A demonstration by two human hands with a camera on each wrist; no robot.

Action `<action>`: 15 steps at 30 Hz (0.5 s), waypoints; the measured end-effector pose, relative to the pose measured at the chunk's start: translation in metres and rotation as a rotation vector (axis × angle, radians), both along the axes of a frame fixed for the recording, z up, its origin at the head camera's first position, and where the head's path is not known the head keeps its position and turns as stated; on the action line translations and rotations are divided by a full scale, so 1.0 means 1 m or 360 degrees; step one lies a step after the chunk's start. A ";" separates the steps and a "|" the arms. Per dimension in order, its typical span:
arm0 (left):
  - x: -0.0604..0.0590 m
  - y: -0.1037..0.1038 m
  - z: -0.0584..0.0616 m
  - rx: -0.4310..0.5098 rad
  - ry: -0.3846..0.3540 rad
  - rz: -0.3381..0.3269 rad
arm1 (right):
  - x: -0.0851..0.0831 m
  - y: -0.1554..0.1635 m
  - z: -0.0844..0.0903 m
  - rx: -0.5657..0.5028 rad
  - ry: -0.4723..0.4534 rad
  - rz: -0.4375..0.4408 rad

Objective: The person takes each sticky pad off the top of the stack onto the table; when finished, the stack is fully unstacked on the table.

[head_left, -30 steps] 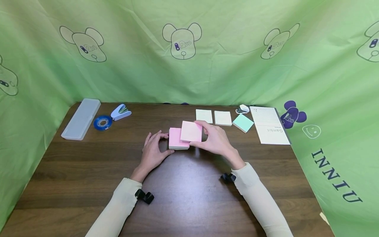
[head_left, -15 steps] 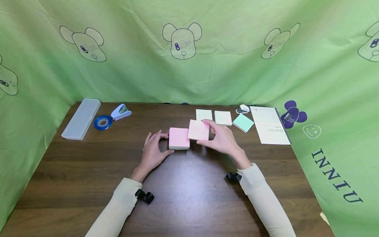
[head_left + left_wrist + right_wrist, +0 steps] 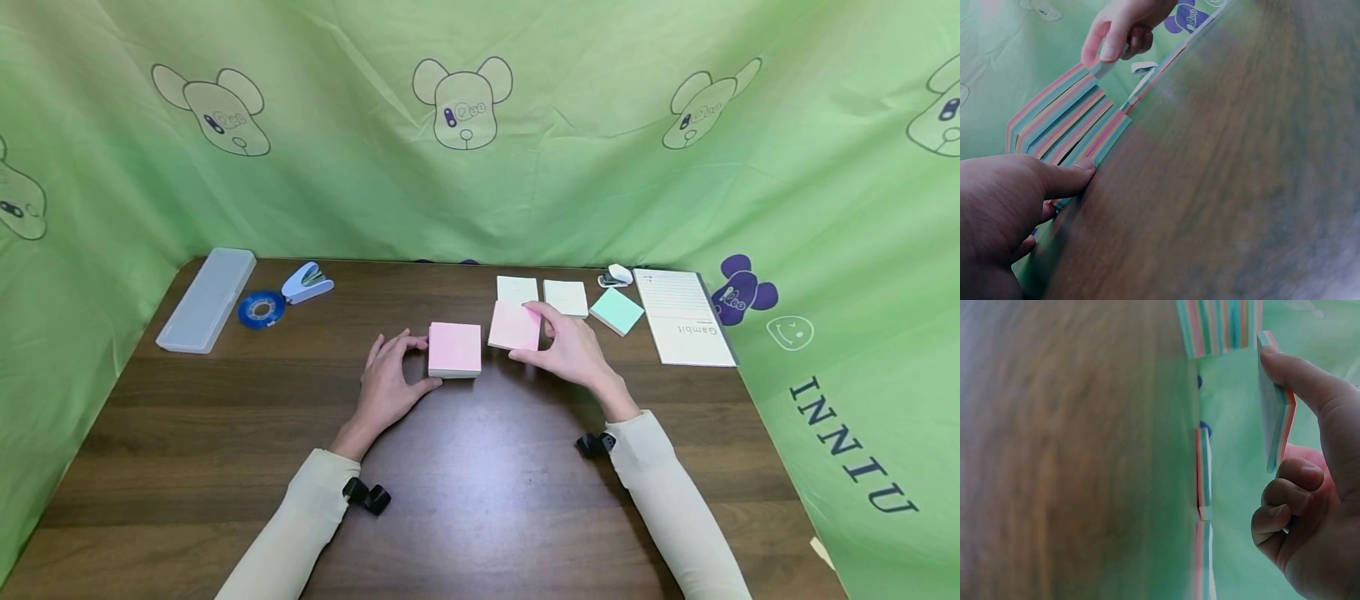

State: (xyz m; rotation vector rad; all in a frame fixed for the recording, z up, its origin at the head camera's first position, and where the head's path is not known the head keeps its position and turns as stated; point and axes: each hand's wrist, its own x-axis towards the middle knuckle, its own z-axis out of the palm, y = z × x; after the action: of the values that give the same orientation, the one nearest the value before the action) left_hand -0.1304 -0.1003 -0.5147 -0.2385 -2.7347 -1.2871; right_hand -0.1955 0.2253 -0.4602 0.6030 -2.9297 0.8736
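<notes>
A tall stack of sticky note pads (image 3: 454, 348), pink on top, stands mid-table; its striped pink, yellow and blue edges (image 3: 1075, 122) show in the left wrist view. My left hand (image 3: 388, 380) holds the stack's left side, thumb at the near corner and fingers toward the far side. To the right of the stack, my right hand (image 3: 566, 350) pinches one sticky note pad (image 3: 514, 325), pink face up, between thumb and index finger. In the right wrist view this pad (image 3: 1280, 419) is raised above the table, the other fingers curled beneath.
Behind the held pad lie two white-topped pads (image 3: 517, 289) (image 3: 566, 299), with a mint pad (image 3: 617, 312), a white stapler (image 3: 615, 276) and a notepad (image 3: 684, 317) farther right. At left are a translucent case (image 3: 206, 302), blue tape (image 3: 261, 310) and a lilac stapler (image 3: 306, 284).
My right hand has carried the pink pad rightward from over the stack until it is apart from it, and the pad now tilts slightly. The left hand and stack have stayed put.
</notes>
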 end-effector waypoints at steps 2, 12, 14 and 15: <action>0.000 0.001 0.000 -0.0004 -0.0002 -0.0003 | -0.001 0.002 -0.002 0.0009 -0.0019 -0.0014; 0.000 0.000 0.000 -0.0017 -0.0010 0.0004 | -0.006 0.011 -0.011 0.0099 -0.0078 -0.0016; 0.000 0.001 0.000 -0.0017 -0.0007 0.0003 | -0.007 0.013 -0.013 0.0121 -0.0089 -0.0009; 0.000 0.001 0.000 -0.0017 -0.0007 0.0003 | -0.007 0.013 -0.014 0.0130 -0.0095 -0.0003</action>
State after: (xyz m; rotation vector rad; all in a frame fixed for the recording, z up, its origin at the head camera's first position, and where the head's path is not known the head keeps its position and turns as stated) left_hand -0.1302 -0.0996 -0.5149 -0.2345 -2.7458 -1.2741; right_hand -0.2027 0.2387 -0.4741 0.5879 -3.0322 0.7885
